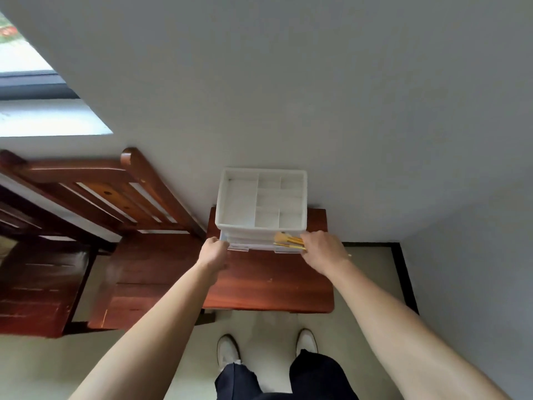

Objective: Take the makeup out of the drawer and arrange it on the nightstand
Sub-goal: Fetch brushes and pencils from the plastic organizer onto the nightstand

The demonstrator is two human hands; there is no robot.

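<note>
We're looking down thru the head cam at a red-brown wooden nightstand [274,284] standing against a grey wall [317,96]. A white plastic organizer [261,227] w/ divided compartments on top is sitting at the back of the nightstand, touching the wall. Below its rim a clear drawer [251,247] is sticking out a bit toward the person; we can't tell which level it is. The 2 hands are working well apart, 1 at each front corner of the drawer. The left hand [214,252] is gripping the drawer's left front corner, fingers curled on the edge. The right hand [321,246] is clamping round the yellow handles of a bunch of makeup brushes [288,241]. The tan bristle ends are pointing left and lying over the drawer's right front, so the makeup is sitting at the drawer, in the right hand. The exact no. of brushes is too blurred to count. To the left a wooden headboard [115,192] is leaning along the wall, w/ a window [26,82] above it. At the bottom 2 white shoes [227,350] and dark trousers [317,379] are showing on the pale floor [43,370].
</note>
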